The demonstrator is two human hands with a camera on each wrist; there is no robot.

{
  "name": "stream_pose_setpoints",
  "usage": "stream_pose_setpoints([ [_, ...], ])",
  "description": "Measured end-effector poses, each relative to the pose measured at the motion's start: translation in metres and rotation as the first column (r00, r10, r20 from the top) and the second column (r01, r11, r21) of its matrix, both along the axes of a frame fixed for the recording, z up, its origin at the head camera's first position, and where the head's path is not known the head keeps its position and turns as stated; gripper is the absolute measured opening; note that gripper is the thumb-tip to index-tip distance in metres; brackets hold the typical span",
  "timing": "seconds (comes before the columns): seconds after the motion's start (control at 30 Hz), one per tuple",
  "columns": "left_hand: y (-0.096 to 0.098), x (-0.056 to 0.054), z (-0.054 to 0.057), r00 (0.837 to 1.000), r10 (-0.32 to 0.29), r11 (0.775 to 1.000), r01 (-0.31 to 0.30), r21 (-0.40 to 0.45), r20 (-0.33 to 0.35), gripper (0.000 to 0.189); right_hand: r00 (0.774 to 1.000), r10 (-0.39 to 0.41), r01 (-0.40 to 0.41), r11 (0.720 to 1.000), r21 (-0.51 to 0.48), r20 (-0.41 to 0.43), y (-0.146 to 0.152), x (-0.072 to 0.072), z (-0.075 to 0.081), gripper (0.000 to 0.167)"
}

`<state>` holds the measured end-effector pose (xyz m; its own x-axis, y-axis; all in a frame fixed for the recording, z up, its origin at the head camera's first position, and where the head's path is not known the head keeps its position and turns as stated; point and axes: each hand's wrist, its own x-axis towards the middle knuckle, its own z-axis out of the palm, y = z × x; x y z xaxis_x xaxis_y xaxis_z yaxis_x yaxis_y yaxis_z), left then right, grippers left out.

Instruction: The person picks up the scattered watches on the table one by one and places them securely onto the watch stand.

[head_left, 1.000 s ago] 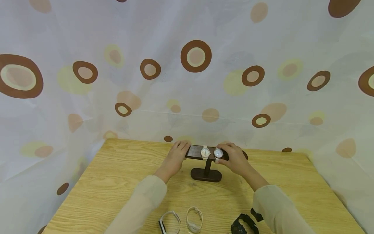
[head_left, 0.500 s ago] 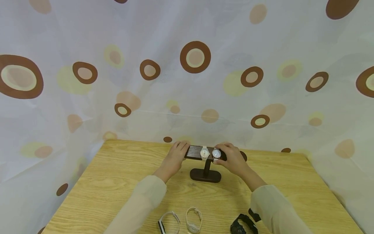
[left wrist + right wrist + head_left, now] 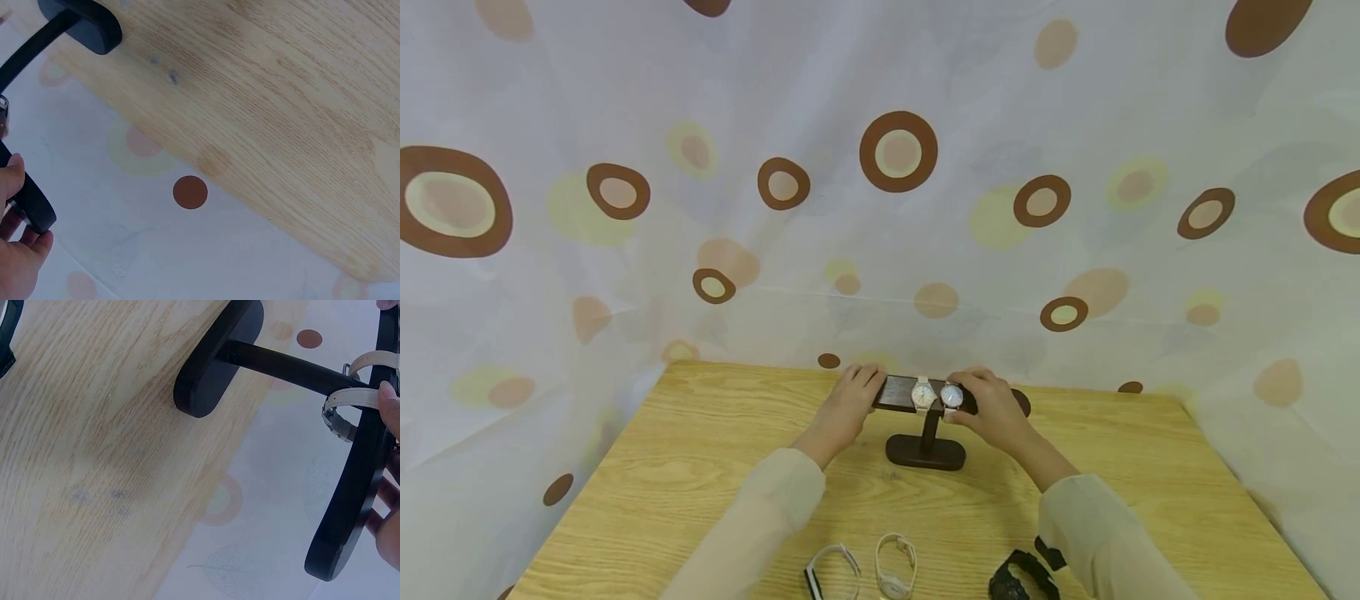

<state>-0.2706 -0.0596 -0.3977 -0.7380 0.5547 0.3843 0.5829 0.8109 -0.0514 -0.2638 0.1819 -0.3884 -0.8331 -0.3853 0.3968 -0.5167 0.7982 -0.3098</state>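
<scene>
A dark watch stand [image 3: 897, 392] with a T-shaped crossbar stands near the table's back. Its left end is gripped by my left hand [image 3: 844, 408]; in the left wrist view the thumb and fingers wrap the bar's tip. Two white-strapped watches encircle the bar side by side. One watch [image 3: 923, 395] sits near the post. My right hand [image 3: 1000, 408] pinches the other watch [image 3: 952, 395] just right of it. In the right wrist view the thumb presses its white strap [image 3: 353, 398], with fingers behind the bar, and the buckle hangs below.
At the table's [image 3: 700, 492] front lie a white band with a dark face [image 3: 812, 581], a cream watch [image 3: 895, 586] and a black watch [image 3: 1009, 586]. The black watch's strap reaches close to my right sleeve [image 3: 1090, 517]. A dotted curtain [image 3: 820, 233] hangs behind the table.
My right hand and the watch it pinches have slid slightly left along the bar, closer to the other watch. The left hand keeps its grip on the stand.
</scene>
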Motion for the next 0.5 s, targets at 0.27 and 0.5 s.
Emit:
stream_pose_setpoints([
  [0.27,0.0002,0.0003,0.0013,1.000,0.008,0.999,-0.008,-0.042,-0.014,0.050,1.000,-0.003,0.003,1.000,0.003,-0.004,-0.0019,0.0006,0.0006,0.051],
  [0.5,0.0008,0.0019,0.0048,1.000,0.007,0.999,-0.007,-0.045,-0.006,0.049,1.000,-0.010,0.010,1.000,0.008,-0.007,-0.0026,0.0021,0.0014,0.052],
])
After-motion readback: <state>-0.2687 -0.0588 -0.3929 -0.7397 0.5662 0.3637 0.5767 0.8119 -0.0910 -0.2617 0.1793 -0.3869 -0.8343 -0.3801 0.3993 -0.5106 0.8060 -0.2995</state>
